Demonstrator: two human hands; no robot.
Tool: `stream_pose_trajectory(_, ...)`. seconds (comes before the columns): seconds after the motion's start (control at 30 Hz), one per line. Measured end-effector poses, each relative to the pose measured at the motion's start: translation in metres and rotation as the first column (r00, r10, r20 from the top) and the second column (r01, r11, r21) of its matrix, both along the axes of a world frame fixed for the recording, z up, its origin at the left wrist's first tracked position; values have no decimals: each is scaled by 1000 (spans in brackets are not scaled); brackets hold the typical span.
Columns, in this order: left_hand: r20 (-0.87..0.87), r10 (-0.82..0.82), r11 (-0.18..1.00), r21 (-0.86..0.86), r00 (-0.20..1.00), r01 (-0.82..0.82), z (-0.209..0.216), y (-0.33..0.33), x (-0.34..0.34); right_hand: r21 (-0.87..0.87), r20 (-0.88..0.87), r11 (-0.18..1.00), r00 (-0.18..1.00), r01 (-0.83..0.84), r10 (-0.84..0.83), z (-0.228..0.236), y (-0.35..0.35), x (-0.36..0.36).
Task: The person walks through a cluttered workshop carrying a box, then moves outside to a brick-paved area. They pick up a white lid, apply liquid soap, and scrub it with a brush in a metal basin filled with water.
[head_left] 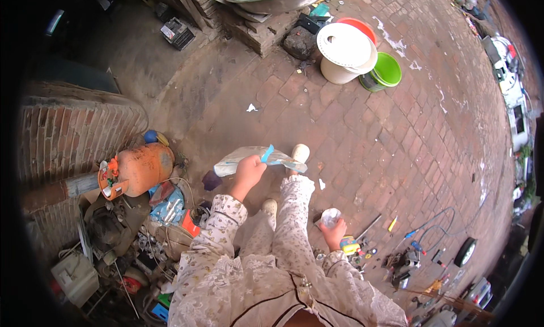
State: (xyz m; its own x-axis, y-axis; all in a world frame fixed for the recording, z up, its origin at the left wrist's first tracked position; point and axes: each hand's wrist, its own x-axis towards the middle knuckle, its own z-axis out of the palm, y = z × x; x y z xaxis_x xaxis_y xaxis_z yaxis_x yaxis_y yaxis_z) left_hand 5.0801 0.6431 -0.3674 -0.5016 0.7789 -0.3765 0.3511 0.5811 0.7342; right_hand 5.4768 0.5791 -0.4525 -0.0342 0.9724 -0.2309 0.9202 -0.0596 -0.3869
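My left hand [250,171] is closed around a thin, shiny, see-through sheet or bag [229,160] with a light blue strip along part of it. It hangs in front of me above the brick paving, and its exact kind is unclear. In my right hand [333,234], lower and to the right, is a small clear cup [330,217], gripped by its side. Whatever may be inside the cup cannot be made out. My shoes [301,152] show just beyond and below the left hand, one ahead of the other.
On the left, an orange gas cylinder [148,169] lies by a brick wall [79,129] above piled scrap. Farther ahead stand a white bucket [339,72] and a green bucket [388,71]. Loose tools, a blue hose [445,209] and a small wheel [465,251] lie at the right.
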Motion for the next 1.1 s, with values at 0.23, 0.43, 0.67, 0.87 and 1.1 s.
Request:
stream_pose_trajectory(0.23, -15, 52, 997, 52, 999, -51, -70, 124, -64, -51, -59, 998, 998, -35, 32, -9, 139, -49)
stream_pose_trajectory(0.43, 36, 85, 996, -37, 996, -84, -128, 179, -65, -86, -67, 988, 990, -132, 127, 1, 247, -96)
stream_pose_trajectory(0.67, -3, 167, 986, 19, 986, -167, -134, 343, -152, -141, -53, 958, 968, -251, 246, 7, 331, -129)
stream_pose_trajectory(0.87, -97, 377, 920, 152, 921, -361, -130, 441, -229, -198, -54, 942, 963, -271, 265, -10, 344, -140)
stream_pose_trajectory(1.1, -298, 422, 886, -66, 856, -460, -165, 336, -206, -261, -85, 931, 966, -256, 243, -8, 358, -175)
